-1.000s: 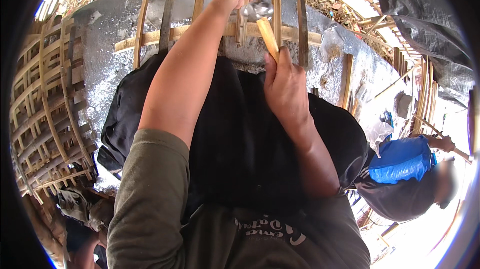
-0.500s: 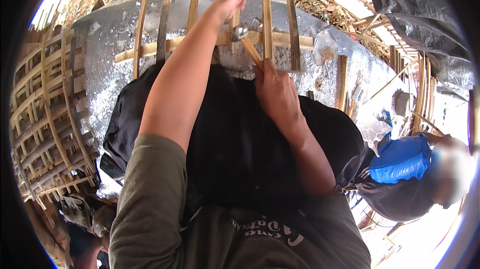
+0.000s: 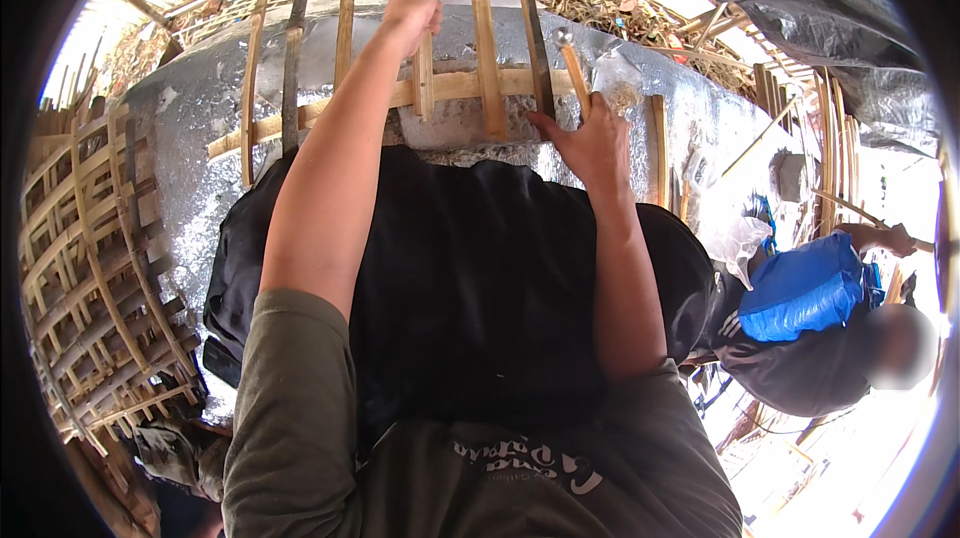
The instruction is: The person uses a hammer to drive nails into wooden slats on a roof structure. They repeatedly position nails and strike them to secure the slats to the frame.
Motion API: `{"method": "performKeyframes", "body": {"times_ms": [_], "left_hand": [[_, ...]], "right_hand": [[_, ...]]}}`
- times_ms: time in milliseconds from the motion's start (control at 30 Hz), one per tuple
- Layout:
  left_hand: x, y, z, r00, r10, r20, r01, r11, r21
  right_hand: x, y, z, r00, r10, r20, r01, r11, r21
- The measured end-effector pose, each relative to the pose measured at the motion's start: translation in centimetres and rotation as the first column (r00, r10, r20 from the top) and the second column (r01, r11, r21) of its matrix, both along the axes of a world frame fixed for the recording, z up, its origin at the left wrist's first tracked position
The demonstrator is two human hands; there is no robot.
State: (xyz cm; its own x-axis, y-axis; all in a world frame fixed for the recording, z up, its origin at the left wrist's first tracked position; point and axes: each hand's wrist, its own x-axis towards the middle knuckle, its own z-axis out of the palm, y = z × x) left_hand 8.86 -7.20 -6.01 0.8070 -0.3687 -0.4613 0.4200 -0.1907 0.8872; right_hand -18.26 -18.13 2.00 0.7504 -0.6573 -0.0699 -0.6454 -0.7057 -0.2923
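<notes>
Bamboo lattice panels are standing about a silvery foil-clad form, with a black cloth lying over its near side. The left hand is gripping an upright slat where it crosses the cross slat. The right hand is clutching a hammer by its wooden handle, head up, just beside the slats. At the right, another person in a blue top is bending.
</notes>
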Motion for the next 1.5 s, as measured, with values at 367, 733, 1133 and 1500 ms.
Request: {"method": "performKeyframes", "body": {"times_ms": [367, 733, 1133, 1500], "left_hand": [[0.1, 0.3, 0.4, 1.0, -0.01, 0.003, 0.01, 1.0, 0.005], [0.3, -0.1, 0.0, 0.998, 0.035, -0.059, -0.042, 0.992, -0.118], [-0.5, -0.1, 1.1, 0.991, -0.011, 0.137, -0.001, 0.996, 0.085], [-7.0, 1.6, 9.3, 0.198, -0.963, 0.182, 0.219, 0.224, 0.95]], "right_hand": [[-0.3, -1.1, -1.5, 0.992, -0.13, 0.011, 0.128, 0.987, 0.1], [-1.0, -2.4, -2.6, 0.981, -0.194, 0.023, 0.188, 0.969, 0.161], [-1.2, -3.0, -3.5, 0.982, -0.188, -0.029, 0.19, 0.97, 0.154], [-1.0, -2.8, -2.6, 0.97, -0.22, -0.104, 0.239, 0.943, 0.232]]}}
